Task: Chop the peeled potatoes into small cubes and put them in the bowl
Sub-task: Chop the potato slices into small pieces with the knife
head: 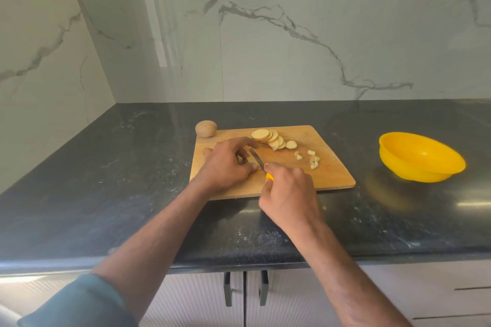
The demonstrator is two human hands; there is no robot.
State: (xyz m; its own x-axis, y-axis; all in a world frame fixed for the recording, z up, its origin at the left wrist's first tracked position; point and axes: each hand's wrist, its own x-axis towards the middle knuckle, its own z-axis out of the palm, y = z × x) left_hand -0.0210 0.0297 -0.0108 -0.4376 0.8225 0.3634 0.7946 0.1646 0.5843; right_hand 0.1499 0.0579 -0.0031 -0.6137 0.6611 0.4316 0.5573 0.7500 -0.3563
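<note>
Soft daylight (glossy glare), edge distortion

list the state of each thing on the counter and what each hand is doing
round whole potato: uncut, at the board's far left corner
wooden cutting board: flat on the dark counter
potato slices: fanned, uncut
small potato cubes: loose on the board
yellow plastic bowl: upright, looks empty
yellow-handled knife: blade down at a piece
left hand: holding that piece
right hand: gripping the knife

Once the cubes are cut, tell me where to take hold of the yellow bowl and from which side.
Probably grip the yellow bowl by its near-left rim, coming in from the cutting board side. It stands upright and apart from the board on the counter, its wide lip flaring outward, so fingers could hook under the lip there. The right hand is nearer, but it holds the knife.
</note>
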